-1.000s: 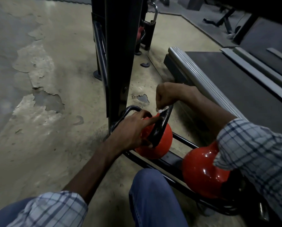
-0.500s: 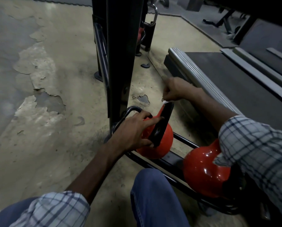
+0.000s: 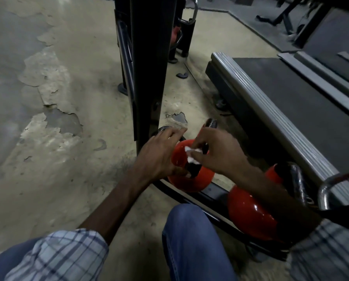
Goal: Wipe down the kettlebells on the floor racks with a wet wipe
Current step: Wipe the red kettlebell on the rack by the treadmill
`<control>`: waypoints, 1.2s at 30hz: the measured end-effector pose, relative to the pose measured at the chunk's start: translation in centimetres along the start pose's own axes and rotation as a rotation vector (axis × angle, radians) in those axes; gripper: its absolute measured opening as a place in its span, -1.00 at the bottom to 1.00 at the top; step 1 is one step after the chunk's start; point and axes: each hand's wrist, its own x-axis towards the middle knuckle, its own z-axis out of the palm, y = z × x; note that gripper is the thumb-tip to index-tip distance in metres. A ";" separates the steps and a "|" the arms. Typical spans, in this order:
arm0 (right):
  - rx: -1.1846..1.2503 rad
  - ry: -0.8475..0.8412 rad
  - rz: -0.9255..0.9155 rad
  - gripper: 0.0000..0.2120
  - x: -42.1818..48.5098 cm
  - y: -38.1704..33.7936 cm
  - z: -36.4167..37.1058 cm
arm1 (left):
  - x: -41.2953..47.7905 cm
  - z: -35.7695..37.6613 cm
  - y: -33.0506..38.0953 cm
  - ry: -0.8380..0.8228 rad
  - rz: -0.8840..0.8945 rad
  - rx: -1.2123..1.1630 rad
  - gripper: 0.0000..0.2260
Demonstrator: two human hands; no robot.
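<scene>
Right hand (image 3: 220,151) pinching wet wipe (image 3: 191,154) against red kettlebell (image 3: 189,183), left hand (image 3: 159,157) cupped round it.

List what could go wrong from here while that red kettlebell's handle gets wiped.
1. The end kettlebell looks tilted on the floor rack, with only the left hand steadying it. If that hand slips on the glossy shell, the kettlebell might roll towards the second kettlebell and pinch fingers.
2. The wet wipe is a small wad pinched in the right hand, so parts of the handle may get missed.
</scene>
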 end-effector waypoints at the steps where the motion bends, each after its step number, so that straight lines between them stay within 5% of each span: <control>1: -0.001 0.069 0.029 -0.89 0.0 0.1 0.0 | 0.1 0.1 -0.1 -0.021 0.025 -0.011 0.07; 7: -0.112 0.254 -0.107 -0.96 -4.3 -1.8 5.0 | 0.4 0.3 -0.6 -0.066 0.195 0.000 -0.13; 10: 0.007 0.411 -0.098 -0.91 -6.9 -0.1 7.4 | 0.3 0.3 -0.9 -0.113 0.194 0.069 -0.04; 13: 0.343 0.569 0.119 -0.77 -8.7 -0.2 9.2 | 0.3 0.4 -0.9 -0.125 0.189 0.094 0.06; 17: 0.999 0.713 0.600 -0.82 -7.9 -1.3 10.2 | 0.2 0.3 -0.4 -0.116 0.190 0.096 0.07; 26: 1.165 0.274 0.640 -0.91 -5.3 3.3 8.1 | 0.2 -0.1 0.2 -0.098 0.200 0.094 0.03; 32: 1.232 -0.232 0.612 -0.70 -1.7 5.8 6.8 | 0.1 -0.2 0.6 -0.096 0.197 0.097 0.03; 36: 1.298 -0.312 0.563 -0.66 0.5 6.1 6.5 | 0.2 -0.2 0.8 -0.088 0.208 0.079 0.03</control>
